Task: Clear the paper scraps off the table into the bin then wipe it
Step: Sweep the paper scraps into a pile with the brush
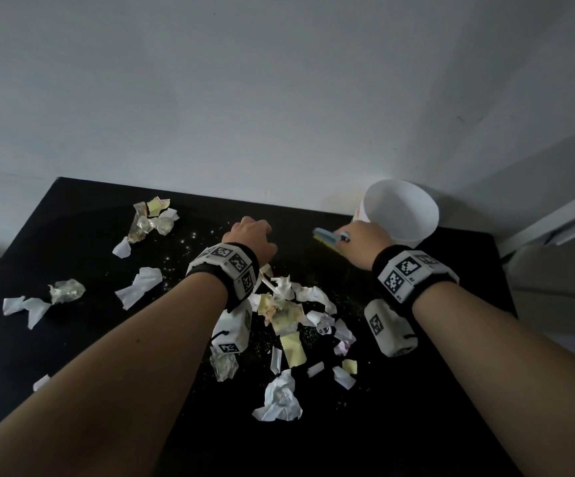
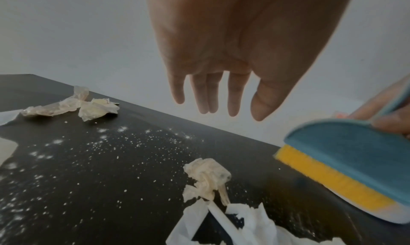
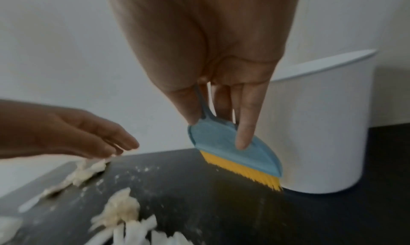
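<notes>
honestly the paper scraps (image 1: 284, 315) look light n crumply, prob scatter easy. right hand (image 1: 365, 244) pinches the brush (image 3: 233, 150) handle, left hand (image 2: 221, 55) spread, empty.

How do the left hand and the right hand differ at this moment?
The left hand holds nothing, while the right hand grips the blue brush by its handle. The left hand's fingers hang relaxed, while the right hand's forefinger lies along the brush's back. The left hand is over the scattered paper scraps; the right hand is beside the white bin. Both are above the black table, and both wrists wear marker bands.
</notes>
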Demonstrator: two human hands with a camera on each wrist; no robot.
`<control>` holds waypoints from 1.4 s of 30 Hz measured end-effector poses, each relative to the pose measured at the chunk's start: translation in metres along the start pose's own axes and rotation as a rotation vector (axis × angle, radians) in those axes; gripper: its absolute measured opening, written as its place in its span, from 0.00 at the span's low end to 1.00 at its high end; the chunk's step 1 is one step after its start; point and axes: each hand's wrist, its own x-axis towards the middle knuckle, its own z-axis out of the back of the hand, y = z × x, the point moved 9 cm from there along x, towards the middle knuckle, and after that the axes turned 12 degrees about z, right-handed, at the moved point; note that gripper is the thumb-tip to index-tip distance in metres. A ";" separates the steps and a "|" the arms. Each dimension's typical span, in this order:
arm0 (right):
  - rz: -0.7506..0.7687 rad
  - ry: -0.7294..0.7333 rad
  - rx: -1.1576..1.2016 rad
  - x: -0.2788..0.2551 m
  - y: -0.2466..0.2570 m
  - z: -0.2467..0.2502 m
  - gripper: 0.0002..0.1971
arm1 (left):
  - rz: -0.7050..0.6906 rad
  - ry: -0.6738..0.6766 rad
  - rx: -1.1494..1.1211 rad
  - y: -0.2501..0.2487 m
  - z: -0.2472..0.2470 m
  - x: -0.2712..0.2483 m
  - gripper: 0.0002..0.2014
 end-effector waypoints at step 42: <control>0.175 -0.131 0.113 -0.023 0.044 0.000 0.13 | 0.130 -0.089 0.019 0.036 0.003 -0.046 0.22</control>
